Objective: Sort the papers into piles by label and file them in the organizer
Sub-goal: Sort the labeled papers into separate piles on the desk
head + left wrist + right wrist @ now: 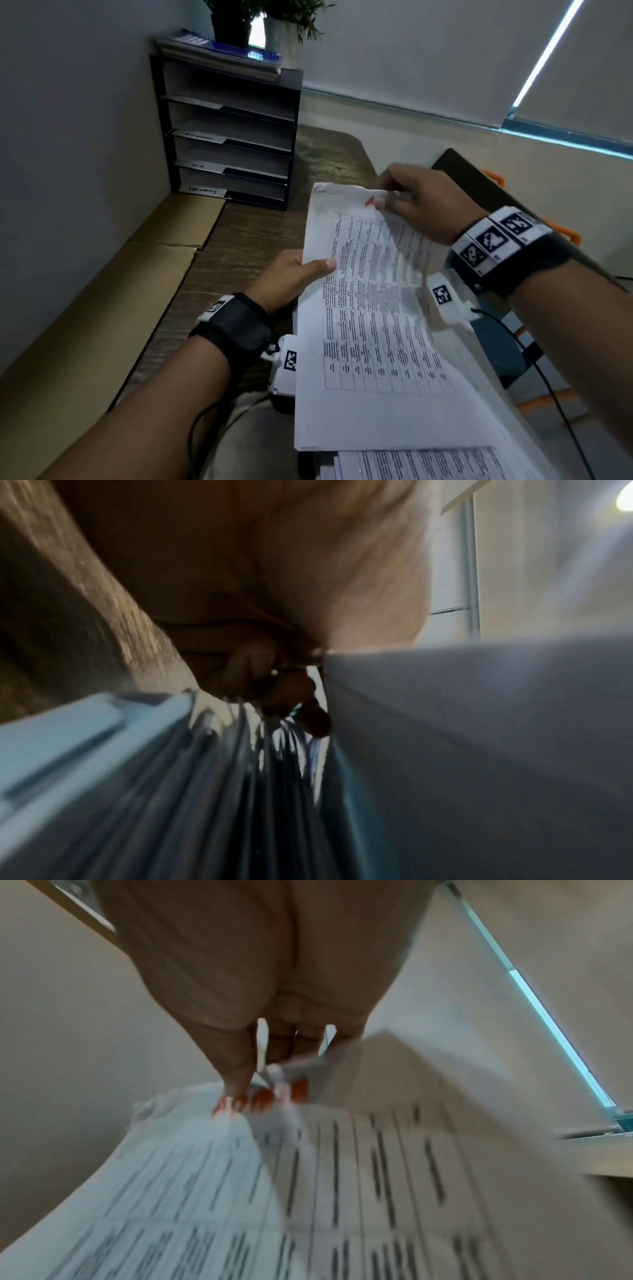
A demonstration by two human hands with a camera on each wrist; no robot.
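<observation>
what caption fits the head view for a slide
Left hand steadies a paper stack while right hand peels the top sheet.

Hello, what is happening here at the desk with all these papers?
A person is going through a stack of printed papers. The left hand grips the stack by its left edge, and the right hand pinches the far corner of the top sheet, near a red mark, lifting it. The black organizer with labelled shelves stands on the desk by the wall; no filed paper can be made out in its slots.
</observation>
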